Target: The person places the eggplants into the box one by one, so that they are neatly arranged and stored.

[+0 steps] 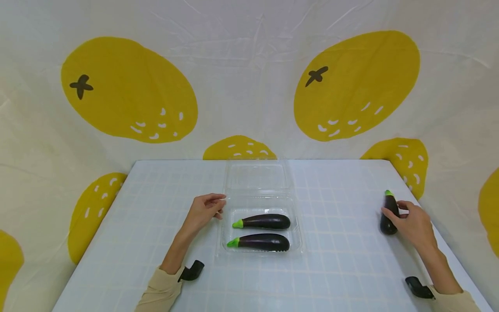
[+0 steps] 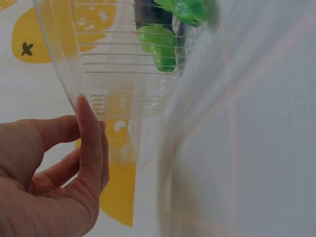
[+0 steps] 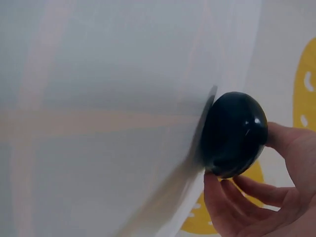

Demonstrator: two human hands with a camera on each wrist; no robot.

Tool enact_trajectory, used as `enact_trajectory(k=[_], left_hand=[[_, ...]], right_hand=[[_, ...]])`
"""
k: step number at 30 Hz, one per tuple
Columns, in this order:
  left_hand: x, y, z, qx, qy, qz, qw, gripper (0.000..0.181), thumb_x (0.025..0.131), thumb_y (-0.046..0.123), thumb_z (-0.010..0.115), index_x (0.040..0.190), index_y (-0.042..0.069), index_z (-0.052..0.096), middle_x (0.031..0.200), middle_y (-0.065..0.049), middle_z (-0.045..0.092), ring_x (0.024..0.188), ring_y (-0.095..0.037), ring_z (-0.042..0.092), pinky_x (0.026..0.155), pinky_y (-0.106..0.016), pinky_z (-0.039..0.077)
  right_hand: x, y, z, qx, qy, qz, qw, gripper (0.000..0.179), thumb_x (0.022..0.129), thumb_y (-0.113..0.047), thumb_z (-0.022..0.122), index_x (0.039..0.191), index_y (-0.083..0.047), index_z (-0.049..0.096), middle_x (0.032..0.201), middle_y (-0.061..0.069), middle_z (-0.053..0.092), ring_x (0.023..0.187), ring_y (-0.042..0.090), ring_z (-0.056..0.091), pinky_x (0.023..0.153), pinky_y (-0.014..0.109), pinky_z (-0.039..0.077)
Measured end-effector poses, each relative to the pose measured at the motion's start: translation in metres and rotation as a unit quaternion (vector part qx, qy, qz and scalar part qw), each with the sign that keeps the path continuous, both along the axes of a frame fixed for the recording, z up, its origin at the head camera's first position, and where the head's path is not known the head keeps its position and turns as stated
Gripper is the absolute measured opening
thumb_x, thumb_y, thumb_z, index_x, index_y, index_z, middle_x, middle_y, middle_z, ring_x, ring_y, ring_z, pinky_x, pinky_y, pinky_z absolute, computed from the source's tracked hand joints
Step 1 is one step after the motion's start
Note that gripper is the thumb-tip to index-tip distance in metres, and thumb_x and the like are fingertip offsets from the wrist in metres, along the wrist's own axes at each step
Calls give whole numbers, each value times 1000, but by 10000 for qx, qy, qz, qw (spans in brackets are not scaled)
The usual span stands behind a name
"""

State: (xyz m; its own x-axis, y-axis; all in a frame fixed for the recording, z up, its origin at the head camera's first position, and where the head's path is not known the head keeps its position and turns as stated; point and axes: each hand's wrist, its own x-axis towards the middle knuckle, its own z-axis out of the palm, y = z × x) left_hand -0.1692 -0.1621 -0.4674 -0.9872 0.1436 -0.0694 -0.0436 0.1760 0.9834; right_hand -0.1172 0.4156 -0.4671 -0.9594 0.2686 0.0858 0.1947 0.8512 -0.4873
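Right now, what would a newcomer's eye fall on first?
The big yellow shapes on the backdrop behind the table. Then two dark eggplants in the open clear container, the left hand at its rim. A third eggplant, in the right hand, far right.

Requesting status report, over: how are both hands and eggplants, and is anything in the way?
Left hand pinching clear container at left edge. Right hand gripping one eggplant. Two eggplants inside, lid open. Nothing seen between held eggplant and container.
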Motion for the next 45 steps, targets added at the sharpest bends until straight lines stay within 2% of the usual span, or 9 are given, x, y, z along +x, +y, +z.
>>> enact_trajectory(k=[4, 7, 18, 27, 39, 45], left_hand=[[1, -1, -1, 26, 0, -1, 10000, 34, 99, 8, 70, 125, -13, 66, 102, -32, 66, 66, -15, 65, 64, -25, 60], [1, -1, -1, 17, 3, -9, 10000, 34, 99, 8, 70, 125, -12, 66, 102, -32, 66, 65, -15, 64, 63, -24, 60], [0, 0, 0, 15, -55, 8, 10000, 33, 99, 8, 69, 125, -13, 65, 103, -32, 66, 68, -17, 65, 64, -24, 60], [1, 0, 0, -17, -42, -18, 10000, 34, 99, 8, 69, 126, -13, 64, 103, -32, 66, 68, -17, 65, 64, -24, 59], [1, 1, 0, -34, 12, -29, 10000, 34, 99, 9, 70, 125, -12, 66, 102, -32, 66, 66, -16, 64, 63, -23, 59], [0, 0, -1, -69, 33, -12, 10000, 32, 99, 7, 69, 124, -12, 66, 102, -32, 66, 66, -16, 64, 63, -24, 59]], right_hand=[[0, 0, 2, -32, -381, -144, 9992, 76, 99, -46, 66, 130, 21, 47, 126, 43, 51, 104, 55, 55, 84, 64, 50], [0, 0, 4, -46, -477, -141, 9988, 76, 99, -46, 66, 129, 22, 48, 125, 44, 52, 106, 56, 53, 85, 66, 49], [-2, -10, 12, -8, -376, 54, 9993, 64, 96, -30, 72, 131, 19, 50, 128, 42, 53, 103, 53, 58, 80, 60, 56], [-1, -21, 21, -76, -145, 479, 9987, 62, 97, -31, 72, 132, 16, 52, 129, 40, 55, 101, 52, 62, 77, 58, 59], [-1, -43, 39, -233, -147, 816, 9963, 63, 97, -32, 72, 138, 11, 50, 133, 38, 53, 105, 51, 57, 73, 53, 62], [-1, -54, 44, -183, -9, 964, 9952, 62, 97, -31, 74, 138, 10, 51, 133, 37, 54, 105, 52, 59, 72, 53, 62]])
